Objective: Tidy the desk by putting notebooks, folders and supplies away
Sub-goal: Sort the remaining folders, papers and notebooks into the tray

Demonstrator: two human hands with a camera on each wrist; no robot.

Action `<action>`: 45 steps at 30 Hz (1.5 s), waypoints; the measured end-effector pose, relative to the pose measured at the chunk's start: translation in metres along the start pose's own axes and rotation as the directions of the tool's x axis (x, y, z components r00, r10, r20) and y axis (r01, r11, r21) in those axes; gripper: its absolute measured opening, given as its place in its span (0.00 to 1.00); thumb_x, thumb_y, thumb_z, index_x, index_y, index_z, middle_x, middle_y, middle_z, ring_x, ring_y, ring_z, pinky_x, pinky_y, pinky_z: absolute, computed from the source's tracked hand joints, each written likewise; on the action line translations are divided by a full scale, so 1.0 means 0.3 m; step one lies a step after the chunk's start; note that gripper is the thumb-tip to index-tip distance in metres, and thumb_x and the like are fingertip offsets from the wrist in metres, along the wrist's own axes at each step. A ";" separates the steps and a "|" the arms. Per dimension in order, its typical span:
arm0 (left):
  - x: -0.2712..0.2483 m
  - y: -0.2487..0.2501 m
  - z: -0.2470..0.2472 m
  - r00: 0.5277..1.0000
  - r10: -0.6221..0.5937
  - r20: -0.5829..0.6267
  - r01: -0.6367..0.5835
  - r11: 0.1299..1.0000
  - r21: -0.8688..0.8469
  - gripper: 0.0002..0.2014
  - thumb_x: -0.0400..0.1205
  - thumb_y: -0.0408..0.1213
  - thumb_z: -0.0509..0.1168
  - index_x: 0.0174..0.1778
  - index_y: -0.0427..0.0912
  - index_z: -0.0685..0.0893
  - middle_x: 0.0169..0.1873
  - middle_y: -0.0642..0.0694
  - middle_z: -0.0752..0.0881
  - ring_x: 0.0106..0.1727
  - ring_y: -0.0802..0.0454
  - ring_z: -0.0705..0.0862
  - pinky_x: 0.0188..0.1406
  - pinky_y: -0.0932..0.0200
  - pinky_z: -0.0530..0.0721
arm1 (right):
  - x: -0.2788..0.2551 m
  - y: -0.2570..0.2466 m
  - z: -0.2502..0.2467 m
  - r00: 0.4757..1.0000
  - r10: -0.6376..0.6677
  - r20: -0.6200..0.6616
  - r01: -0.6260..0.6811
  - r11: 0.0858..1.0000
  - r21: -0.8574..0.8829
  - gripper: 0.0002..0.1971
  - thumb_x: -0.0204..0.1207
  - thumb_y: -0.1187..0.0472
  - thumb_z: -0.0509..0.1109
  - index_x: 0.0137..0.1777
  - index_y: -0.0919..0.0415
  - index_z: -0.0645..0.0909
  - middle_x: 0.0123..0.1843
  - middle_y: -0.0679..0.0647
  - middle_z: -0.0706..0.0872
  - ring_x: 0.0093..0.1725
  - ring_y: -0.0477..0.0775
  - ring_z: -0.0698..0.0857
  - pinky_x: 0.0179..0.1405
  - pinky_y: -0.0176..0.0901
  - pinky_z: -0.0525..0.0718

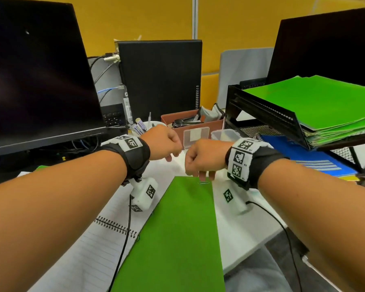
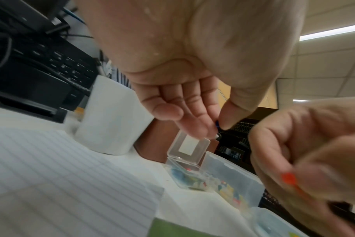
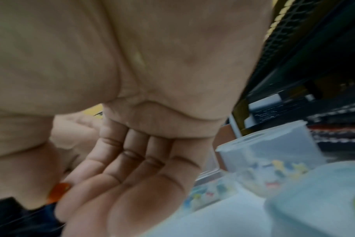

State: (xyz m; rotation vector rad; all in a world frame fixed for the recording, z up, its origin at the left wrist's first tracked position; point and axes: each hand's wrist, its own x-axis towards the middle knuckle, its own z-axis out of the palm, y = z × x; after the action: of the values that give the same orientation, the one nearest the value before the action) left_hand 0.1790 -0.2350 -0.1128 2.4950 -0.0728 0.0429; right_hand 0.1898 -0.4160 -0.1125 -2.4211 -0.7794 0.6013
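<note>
My left hand (image 1: pixel 170 157) hovers over a small clear pin box (image 1: pixel 195 137) whose lid stands open. In the left wrist view its thumb and forefinger (image 2: pixel 210 128) pinch a blue push pin (image 2: pixel 217 124) above the box (image 2: pixel 184 173), which holds coloured pins. My right hand (image 1: pixel 200 174) is close beside it and pinches an orange push pin (image 2: pixel 288 178), also seen in the right wrist view (image 3: pixel 59 190). A green folder (image 1: pixel 177 239) with a paper clip (image 1: pixel 204 182) lies on the desk below both hands, partly over an open spiral notebook (image 1: pixel 89 256).
A translucent lidded tub (image 1: pixel 226 134) sits right of the pin box. Behind stand a brown organiser (image 1: pixel 211 125), a white pen cup (image 1: pixel 156 123), a PC tower (image 1: pixel 159 79) and a monitor (image 1: pixel 36 70). A black mesh tray (image 1: pixel 261 110) at right holds green folders above a blue folder (image 1: pixel 316 161).
</note>
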 end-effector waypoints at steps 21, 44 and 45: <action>0.339 0.197 0.205 0.984 -0.109 -0.138 0.105 0.994 -0.038 0.08 0.79 0.34 0.71 0.36 0.44 0.94 0.40 0.49 0.93 0.46 0.49 0.90 0.52 0.49 0.91 | 0.184 0.300 -0.324 0.737 0.386 -0.554 -0.528 0.842 -0.115 0.06 0.75 0.61 0.74 0.38 0.60 0.81 0.41 0.58 0.90 0.40 0.60 0.91 0.40 0.49 0.90; 0.107 0.095 0.034 0.993 -0.034 0.113 0.036 0.999 -0.018 0.06 0.82 0.36 0.71 0.44 0.48 0.93 0.38 0.52 0.93 0.35 0.53 0.93 0.28 0.62 0.83 | 0.110 0.033 -0.226 0.896 0.266 -0.355 -0.359 0.906 -0.226 0.11 0.80 0.60 0.76 0.58 0.64 0.87 0.51 0.60 0.93 0.47 0.60 0.95 0.49 0.51 0.94; 0.068 0.059 0.010 0.991 -0.050 0.121 0.050 0.999 0.003 0.06 0.82 0.36 0.70 0.44 0.48 0.92 0.39 0.51 0.93 0.34 0.53 0.92 0.29 0.62 0.83 | 0.104 -0.001 -0.201 0.914 0.237 -0.330 -0.319 0.922 -0.221 0.10 0.81 0.60 0.74 0.58 0.64 0.87 0.51 0.60 0.93 0.46 0.59 0.95 0.44 0.49 0.94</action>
State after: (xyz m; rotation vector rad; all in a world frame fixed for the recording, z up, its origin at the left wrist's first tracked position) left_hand 0.1982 -0.2520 -0.1036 2.4962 -0.0602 -0.1293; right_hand 0.2457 -0.4165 -0.0738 -2.8180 -0.4088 0.2287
